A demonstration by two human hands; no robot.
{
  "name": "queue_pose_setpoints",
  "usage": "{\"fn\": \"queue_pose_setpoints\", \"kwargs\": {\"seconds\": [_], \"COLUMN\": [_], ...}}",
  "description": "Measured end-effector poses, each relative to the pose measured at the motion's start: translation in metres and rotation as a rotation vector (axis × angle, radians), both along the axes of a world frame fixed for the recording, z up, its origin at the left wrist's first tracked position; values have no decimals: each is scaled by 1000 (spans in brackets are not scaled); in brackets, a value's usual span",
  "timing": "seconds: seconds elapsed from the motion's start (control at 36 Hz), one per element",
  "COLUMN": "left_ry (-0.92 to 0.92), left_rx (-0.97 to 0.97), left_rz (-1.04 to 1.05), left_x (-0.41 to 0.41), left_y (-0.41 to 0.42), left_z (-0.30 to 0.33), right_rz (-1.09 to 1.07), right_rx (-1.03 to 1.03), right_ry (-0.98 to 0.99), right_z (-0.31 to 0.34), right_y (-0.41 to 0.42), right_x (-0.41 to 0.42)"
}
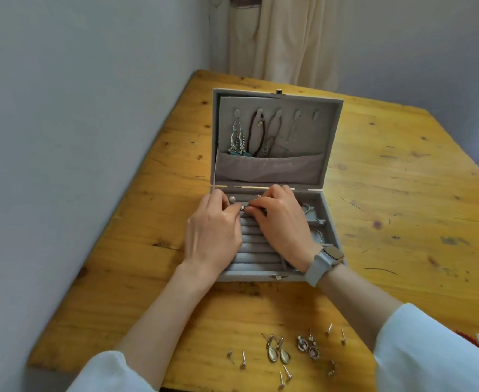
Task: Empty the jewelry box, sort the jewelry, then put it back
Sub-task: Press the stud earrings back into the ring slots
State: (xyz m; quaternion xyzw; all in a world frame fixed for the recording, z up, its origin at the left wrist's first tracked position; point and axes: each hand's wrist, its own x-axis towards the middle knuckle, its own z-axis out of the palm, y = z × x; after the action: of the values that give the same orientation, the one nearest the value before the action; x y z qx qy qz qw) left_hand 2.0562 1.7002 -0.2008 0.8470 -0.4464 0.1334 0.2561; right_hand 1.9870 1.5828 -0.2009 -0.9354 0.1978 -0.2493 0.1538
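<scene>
Jewelry box (272, 176), grey and velvet-lined, stands open at the middle of the wooden desk (402, 199), its lid (277, 108) tipped back toward twelve o'clock with necklaces (249, 137) hanging from hooks inside. Both hands work over the ring rolls (252, 250) in the tray. The left hand (212, 230) and right hand (282, 222) meet fingertip to fingertip, each grip pinching a small silvery earring (242, 207) between them. A pearl stud (232, 198) sits just at eleven o'clock of it. Loose earrings (289, 352) lie on the desk at six o'clock of the box. A watch (327, 260) circles the right wrist.
</scene>
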Motion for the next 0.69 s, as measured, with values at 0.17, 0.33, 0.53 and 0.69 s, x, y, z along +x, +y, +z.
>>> {"fn": "queue_pose_setpoints", "kwargs": {"seconds": [0.17,0.33,0.53,0.69], "left_ry": [-27,-37,-47,-20], "left_rx": [-6,-50,-14,-35], "left_rz": [12,54,60,46], "left_x": [0,-2,1,0], "left_y": [1,4,2,2], "left_z": [-1,-1,-5,-3], "right_rz": [43,66,45,55], "right_rx": [27,25,2,45], "right_ry": [1,-19,-9,-1], "right_z": [-2,-3,-5,-1], "right_y": [3,4,1,2], "right_x": [-7,-17,-15,-22]}}
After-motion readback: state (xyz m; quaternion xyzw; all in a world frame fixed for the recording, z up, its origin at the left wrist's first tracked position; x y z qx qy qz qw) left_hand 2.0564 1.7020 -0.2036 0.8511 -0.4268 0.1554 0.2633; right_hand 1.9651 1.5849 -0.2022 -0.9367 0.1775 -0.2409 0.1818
